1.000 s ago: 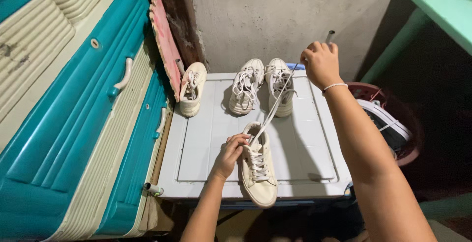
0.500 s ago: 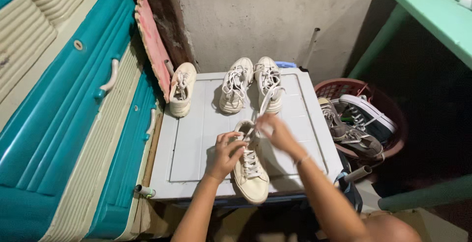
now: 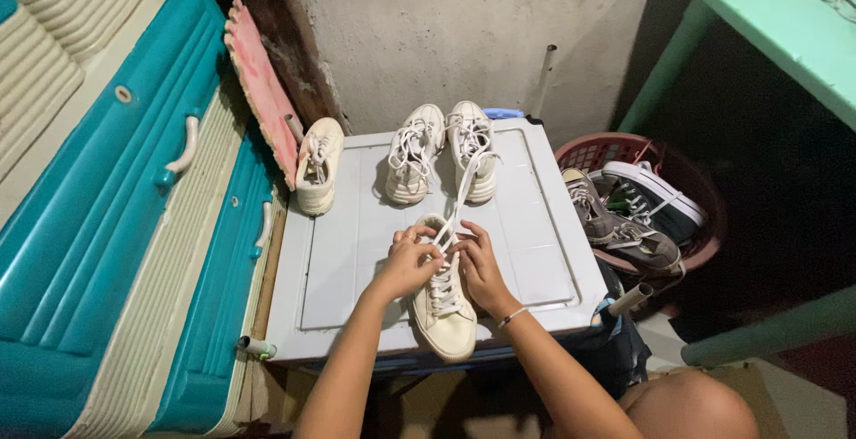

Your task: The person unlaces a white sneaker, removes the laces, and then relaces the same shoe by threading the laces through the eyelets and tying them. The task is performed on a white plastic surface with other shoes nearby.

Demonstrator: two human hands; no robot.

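Over on the left stands a teal and cream padded panel (image 3: 116, 225) with a pale handle, and a pink board (image 3: 260, 82) leans against the wall just behind the white appliance top (image 3: 339, 270) that carries the shoes. At the far left corner of that top a single cream sneaker (image 3: 316, 165) rests on its side, toe toward the person. Next along the back edge a pair of cream sneakers (image 3: 441, 149) stands side by side, toes toward the front, laces loose. Near the front edge, about the middle, lies the cream sneaker being laced (image 3: 443, 305), toe pointing at the person and slightly over the edge. The left hand (image 3: 408, 261) is curled against its left side at the tongue, fingers closed on the upper or the lace, though I can't quite make out which. The right hand (image 3: 477, 261) presses the other side, fingers pinched on the white lace (image 3: 459, 198), which runs up from the eyelets toward the pair at the back. Off the right edge of the top, a red plastic basket (image 3: 704, 225) holds a grey sneaker and a dark one with a white sole. Above it runs a green table (image 3: 767, 29).
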